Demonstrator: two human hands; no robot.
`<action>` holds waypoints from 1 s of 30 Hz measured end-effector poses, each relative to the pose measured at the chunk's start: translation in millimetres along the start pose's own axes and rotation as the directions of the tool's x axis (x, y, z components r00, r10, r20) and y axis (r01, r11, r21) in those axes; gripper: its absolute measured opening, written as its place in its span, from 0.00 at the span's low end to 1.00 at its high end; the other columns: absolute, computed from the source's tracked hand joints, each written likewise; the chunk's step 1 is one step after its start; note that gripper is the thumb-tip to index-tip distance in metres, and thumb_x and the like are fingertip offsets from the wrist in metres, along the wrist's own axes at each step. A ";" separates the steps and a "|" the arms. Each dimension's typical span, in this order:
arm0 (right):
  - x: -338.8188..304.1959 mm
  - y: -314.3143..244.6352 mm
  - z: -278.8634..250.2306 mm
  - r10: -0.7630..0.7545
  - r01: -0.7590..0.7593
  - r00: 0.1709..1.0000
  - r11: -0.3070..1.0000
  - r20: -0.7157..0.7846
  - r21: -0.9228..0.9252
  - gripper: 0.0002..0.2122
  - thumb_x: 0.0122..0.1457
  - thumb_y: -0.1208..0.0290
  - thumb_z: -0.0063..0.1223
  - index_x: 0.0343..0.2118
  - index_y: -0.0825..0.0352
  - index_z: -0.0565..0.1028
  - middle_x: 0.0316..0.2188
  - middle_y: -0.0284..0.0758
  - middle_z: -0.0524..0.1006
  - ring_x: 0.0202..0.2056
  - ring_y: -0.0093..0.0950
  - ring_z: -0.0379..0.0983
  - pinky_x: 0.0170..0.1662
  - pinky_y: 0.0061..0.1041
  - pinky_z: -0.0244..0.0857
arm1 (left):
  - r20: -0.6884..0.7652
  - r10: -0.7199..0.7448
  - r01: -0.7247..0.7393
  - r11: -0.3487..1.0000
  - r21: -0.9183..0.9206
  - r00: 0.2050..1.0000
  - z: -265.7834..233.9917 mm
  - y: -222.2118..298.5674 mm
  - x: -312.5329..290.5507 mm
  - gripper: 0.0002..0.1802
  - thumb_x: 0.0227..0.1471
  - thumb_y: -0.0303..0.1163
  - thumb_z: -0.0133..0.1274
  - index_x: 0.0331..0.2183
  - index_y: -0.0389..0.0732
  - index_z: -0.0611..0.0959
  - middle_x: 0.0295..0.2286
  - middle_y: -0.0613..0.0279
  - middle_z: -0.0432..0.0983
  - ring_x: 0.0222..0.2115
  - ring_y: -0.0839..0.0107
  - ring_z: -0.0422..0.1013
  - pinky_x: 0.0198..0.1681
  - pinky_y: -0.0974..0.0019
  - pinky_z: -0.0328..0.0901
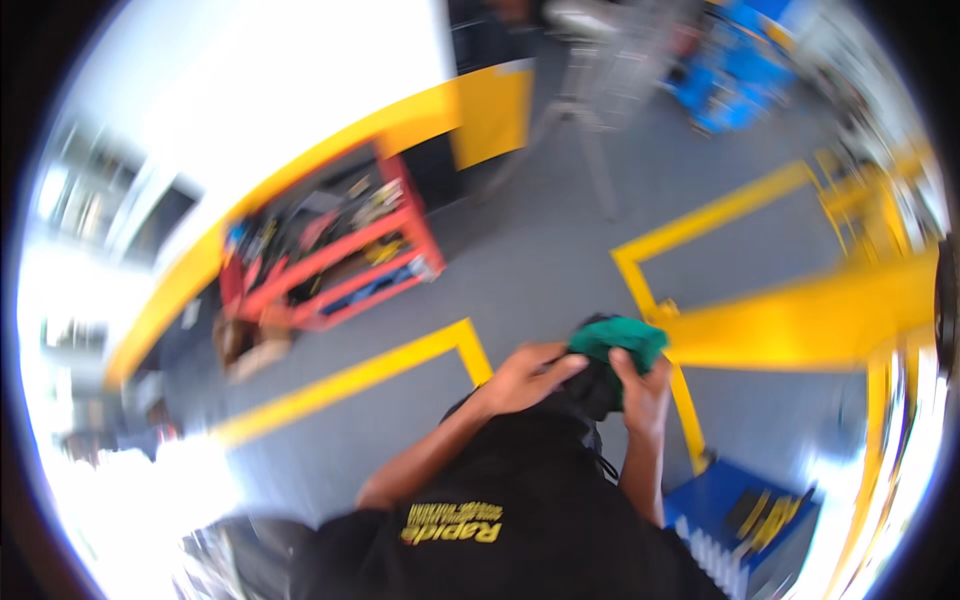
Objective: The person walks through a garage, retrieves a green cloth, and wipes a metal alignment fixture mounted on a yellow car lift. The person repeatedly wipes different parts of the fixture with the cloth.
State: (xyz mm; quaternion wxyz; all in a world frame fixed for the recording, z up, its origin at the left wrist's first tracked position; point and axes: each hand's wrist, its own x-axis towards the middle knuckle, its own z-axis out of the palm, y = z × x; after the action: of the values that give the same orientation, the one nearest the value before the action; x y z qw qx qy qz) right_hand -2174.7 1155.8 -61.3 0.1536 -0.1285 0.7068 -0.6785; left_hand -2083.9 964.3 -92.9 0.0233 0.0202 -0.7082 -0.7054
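A crumpled green cloth [628,338] is in front of my body, bunched together with dark, soft-looking fabric [597,388] below and beside it. My right hand [645,395] grips the cloth from the right, its thumb pressed up against the green part. From the left, my left hand [528,378] holds the bundle's edge between a stretched thumb and fingers that partly vanish behind the fabric. Blur hides whether the dark part is a separate piece or belongs to the green cloth.
A red tool cart [350,243] full of tools stands ahead on the left. To the right, a yellow beam [800,318] reaches across close by. At lower right lies a blue surface [700,500] with yellow-and-black items. Blue equipment [735,80] stands far right. Yellow lines [370,375] mark the grey floor.
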 end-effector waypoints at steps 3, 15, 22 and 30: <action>5.3 -12.7 -12.8 -0.031 0.030 0.999 0.999 -0.033 -0.025 0.08 0.67 0.73 0.60 0.45 0.70 0.82 0.37 0.31 0.85 0.41 0.19 0.76 0.50 0.26 0.71 | 0.048 -0.088 0.092 0.991 -0.101 0.995 4.2 2.4 -1.7 0.18 0.73 0.37 0.49 0.36 0.32 0.81 0.29 0.65 0.76 0.28 0.77 0.74 0.35 0.68 0.73; -62.8 -29.8 -59.4 -0.118 0.085 0.960 0.987 -0.253 -0.137 0.17 0.63 0.63 0.64 0.44 0.72 0.77 0.35 0.52 0.81 0.37 0.52 0.78 0.43 0.42 0.70 | 0.234 0.052 0.028 0.945 -0.325 0.971 50.7 -37.0 52.7 0.25 0.73 0.47 0.46 0.59 0.38 0.70 0.56 0.55 0.71 0.54 0.68 0.69 0.56 0.60 0.64; -117.2 -31.4 -108.2 -0.012 -0.141 0.835 0.961 -0.550 -0.236 0.18 0.62 0.63 0.64 0.48 0.71 0.76 0.36 0.51 0.81 0.38 0.51 0.78 0.43 0.41 0.71 | 0.407 0.093 -0.123 0.991 0.048 0.909 134.6 13.0 63.5 0.21 0.72 0.42 0.50 0.49 0.32 0.83 0.39 0.64 0.81 0.40 0.76 0.73 0.46 0.68 0.68; -191.3 -32.9 -171.1 0.023 -0.183 0.594 0.977 -0.804 -0.107 0.14 0.68 0.61 0.61 0.41 0.70 0.79 0.25 0.39 0.76 0.27 0.24 0.65 0.34 0.30 0.67 | 0.614 -0.034 -0.016 0.997 0.076 0.789 214.5 22.6 37.0 0.17 0.68 0.40 0.56 0.44 0.33 0.85 0.30 0.73 0.77 0.30 0.84 0.67 0.32 0.73 0.63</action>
State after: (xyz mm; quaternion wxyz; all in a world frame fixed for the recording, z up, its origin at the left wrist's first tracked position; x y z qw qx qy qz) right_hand -2066.5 1386.3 -14.8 -0.1513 0.2162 0.7644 -0.5883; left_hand -2133.9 1176.3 -70.9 -0.2121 -0.2059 -0.7040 -0.6457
